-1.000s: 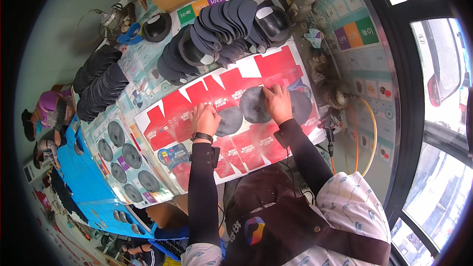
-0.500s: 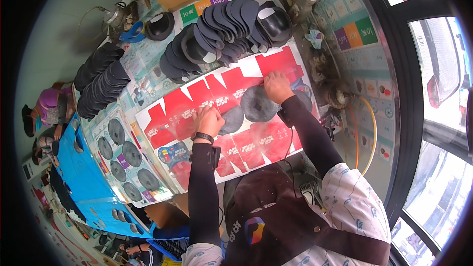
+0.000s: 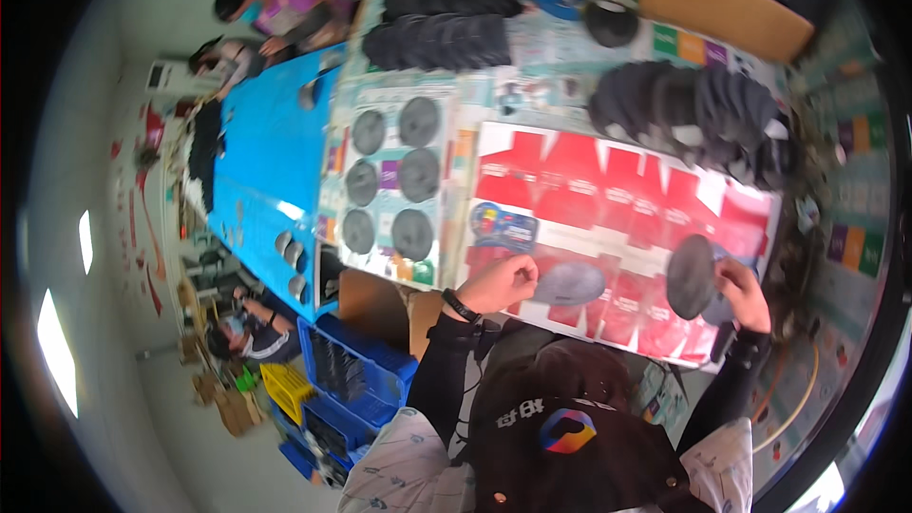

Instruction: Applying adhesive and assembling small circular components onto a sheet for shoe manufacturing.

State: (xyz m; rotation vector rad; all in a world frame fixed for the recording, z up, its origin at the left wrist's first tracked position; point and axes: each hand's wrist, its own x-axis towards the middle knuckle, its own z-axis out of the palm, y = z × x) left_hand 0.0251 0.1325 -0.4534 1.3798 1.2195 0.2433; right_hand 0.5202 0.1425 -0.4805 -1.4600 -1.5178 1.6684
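My left hand (image 3: 510, 283) is closed in a pinch on the edge of a grey oval pad (image 3: 572, 283), which appears nearly flat above the lower part of the red printed sheet (image 3: 570, 180). Farther right, my right hand (image 3: 744, 296) has its fingers closed on the right edge of a darker grey round pad (image 3: 691, 275). That pad is tilted and partly overlaps the sheet's right side. Left of the sheet, several similar round grey pads (image 3: 418, 175) lie in two columns on a white printed board (image 3: 388, 195).
Overlapping dark curved pieces (image 3: 670, 100) stand behind the sheet, with more stacks (image 3: 437, 38) at the far left. A cardboard box (image 3: 727, 5) is at the back right. Co-workers (image 3: 294, 14) sit along a blue table (image 3: 271, 152). Blue crates (image 3: 351, 361) stand at lower left.
The view has swung left. My hands have moved farther apart, each now gripping a grey pad; the right one's pad has gone from lying flat to tilted.
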